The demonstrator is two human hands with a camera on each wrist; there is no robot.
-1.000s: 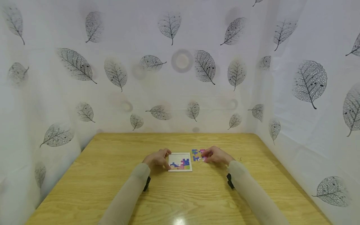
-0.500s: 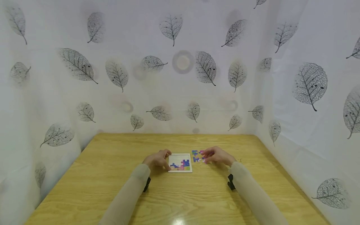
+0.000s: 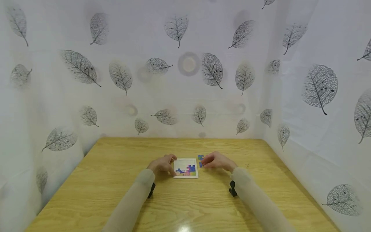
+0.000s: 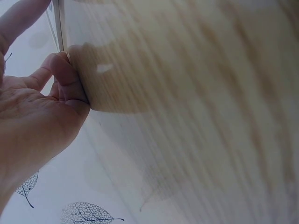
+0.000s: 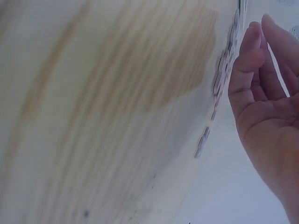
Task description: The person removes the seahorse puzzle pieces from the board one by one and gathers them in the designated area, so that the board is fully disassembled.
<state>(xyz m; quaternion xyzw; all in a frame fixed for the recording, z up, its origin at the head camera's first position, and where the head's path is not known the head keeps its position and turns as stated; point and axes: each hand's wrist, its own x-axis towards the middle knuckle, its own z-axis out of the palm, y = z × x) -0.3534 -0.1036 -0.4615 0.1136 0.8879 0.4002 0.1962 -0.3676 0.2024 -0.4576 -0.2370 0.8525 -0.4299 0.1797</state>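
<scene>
Puzzle board [image 3: 185, 168]: white-framed tray lying flat on the wooden table [image 3: 116, 193], near the middle, between the two hands; partly filled with blue, pink and yellow pieces along its near edge, the far part bare white.
Head view, left hand [image 3: 162, 165]: rests on the table at the board's left edge, fingers curled, thumb and fingertips touching the frame and gripping that edge.
Head view, right hand [image 3: 215, 161]: just right of the board, over the loose puzzle pieces [image 3: 200, 160]; fingers bent down onto them. Whether it pinches a piece cannot be told from here.
Head view, loose pieces: small blue and purple cluster on the table, just beside the board's right edge, mostly covered by the right hand.
Head view, surroundings: white curtain with grey leaf print [image 3: 185, 71] encloses the table on three sides; pale sleeves [image 3: 130, 199] cover both forearms.
Left wrist view: left hand [image 4: 32, 121] seen from the palm side; a bent finger [image 4: 67, 81] presses against the thin edge of the board [image 4: 58, 25], another finger lies along it above. The grip is closed on the frame.
Right wrist view: right hand [image 5: 266, 107] with fingers [image 5: 247, 56] loosely bent, close to the row of loose pieces [image 5: 224, 70] seen edge-on on the table [image 5: 117, 116]; contact with any piece cannot be told.
</scene>
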